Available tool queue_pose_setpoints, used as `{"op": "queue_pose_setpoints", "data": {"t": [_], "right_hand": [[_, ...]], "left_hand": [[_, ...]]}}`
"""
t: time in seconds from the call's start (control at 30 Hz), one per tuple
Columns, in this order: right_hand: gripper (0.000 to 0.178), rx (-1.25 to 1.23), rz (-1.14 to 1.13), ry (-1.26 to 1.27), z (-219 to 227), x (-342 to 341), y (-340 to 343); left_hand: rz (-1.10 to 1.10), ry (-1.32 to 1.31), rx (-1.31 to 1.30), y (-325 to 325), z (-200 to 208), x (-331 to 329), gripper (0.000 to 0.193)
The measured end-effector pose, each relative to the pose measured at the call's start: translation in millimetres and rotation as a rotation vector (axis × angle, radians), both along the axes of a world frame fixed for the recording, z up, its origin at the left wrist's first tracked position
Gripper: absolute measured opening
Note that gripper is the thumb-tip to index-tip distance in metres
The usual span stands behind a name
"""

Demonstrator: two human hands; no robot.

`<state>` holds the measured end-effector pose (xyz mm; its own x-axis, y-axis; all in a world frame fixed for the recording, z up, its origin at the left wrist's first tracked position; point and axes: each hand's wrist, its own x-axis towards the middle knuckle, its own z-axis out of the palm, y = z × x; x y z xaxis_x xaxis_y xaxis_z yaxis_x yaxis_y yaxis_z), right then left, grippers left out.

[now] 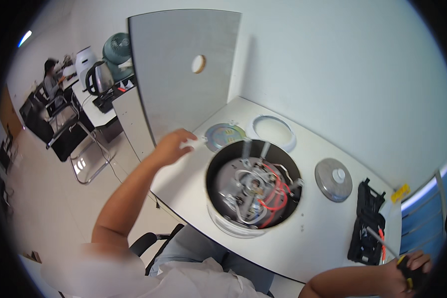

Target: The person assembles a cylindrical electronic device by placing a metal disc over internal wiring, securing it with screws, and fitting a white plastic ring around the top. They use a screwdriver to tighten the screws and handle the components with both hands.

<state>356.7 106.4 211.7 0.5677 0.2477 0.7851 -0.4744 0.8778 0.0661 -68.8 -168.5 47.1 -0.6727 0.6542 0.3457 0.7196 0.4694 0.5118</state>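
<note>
My left hand (176,145) reaches over the table with its fingers apart and nothing in them. It is left of an upturned round cooker body (223,226), whose opening shows red and white wires (273,198), metal brackets and inner parts. At the far right, my right hand (421,263) is closed round the yellow-and-black handle of a screwdriver (382,242). The long shaft points up and left over an open black tool case (366,233). A round metal plate (217,135) lies beyond my left hand, beside a white ring (292,141).
A metal lid with a white knob (334,180) lies right of the cooker body. Small parts (302,222) are near it. A grey panel with a hole (169,64) stands at the table's left edge. Behind it are a kettle (103,78), a fan (118,48), chairs and a seated person.
</note>
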Motion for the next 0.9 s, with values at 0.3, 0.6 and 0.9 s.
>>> {"op": "queue_pose_setpoints", "data": {"t": [0.3, 0.6, 0.9], "right_hand": [[0.052, -0.062, -0.115, -0.491, -46.1, -21.7, -41.1], [0.049, -0.282, 0.063, -0.467, -73.3, -14.7, -50.7], [0.048, -0.396, 0.038, -0.479, -100.4, 7.2, -32.8]], "left_hand": [[0.175, 0.127, -0.070, 57.1, -64.4, -50.0, 0.025], [0.067, 0.191, -0.057, 60.4, -67.7, -61.1, 0.026], [-0.046, 0.409, 0.261, 3.3, -30.1, -19.4, 0.037]]}}
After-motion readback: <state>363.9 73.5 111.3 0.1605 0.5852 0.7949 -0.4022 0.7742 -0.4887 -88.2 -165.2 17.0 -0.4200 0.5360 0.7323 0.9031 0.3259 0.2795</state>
